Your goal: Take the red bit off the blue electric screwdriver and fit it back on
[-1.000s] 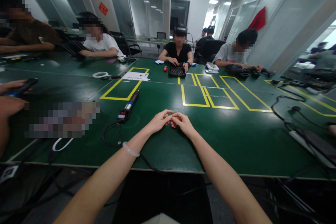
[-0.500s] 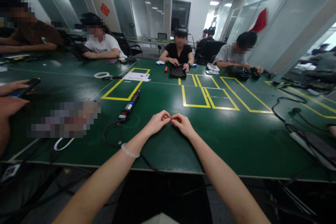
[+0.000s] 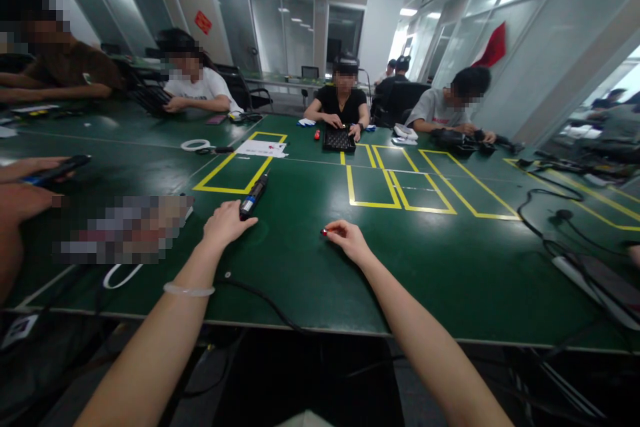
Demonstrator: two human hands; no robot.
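Observation:
My left hand (image 3: pixel 226 223) lies over the rear end of a black corded tool (image 3: pixel 253 195) with a blue band, fingers curled around it on the green table (image 3: pixel 310 267). My right hand (image 3: pixel 346 237) rests on the table to the right, fingertips pinched on a small red piece (image 3: pixel 325 232). The tool's black cable (image 3: pixel 260 297) runs back across the table toward the near edge. A clear bangle (image 3: pixel 189 291) sits on my left wrist.
Yellow tape rectangles (image 3: pixel 395 177) mark the table ahead. A black tray (image 3: pixel 339 139) lies before a person opposite. Other people sit at the far side and left; a hand with a dark device (image 3: pixel 55 170) is at left. Cables and a power strip (image 3: pixel 590 267) lie right.
My hands were together at the table's middle, fingertips meeting. The left hand has moved left onto the corded tool; the right hand stays put, pinching the red piece.

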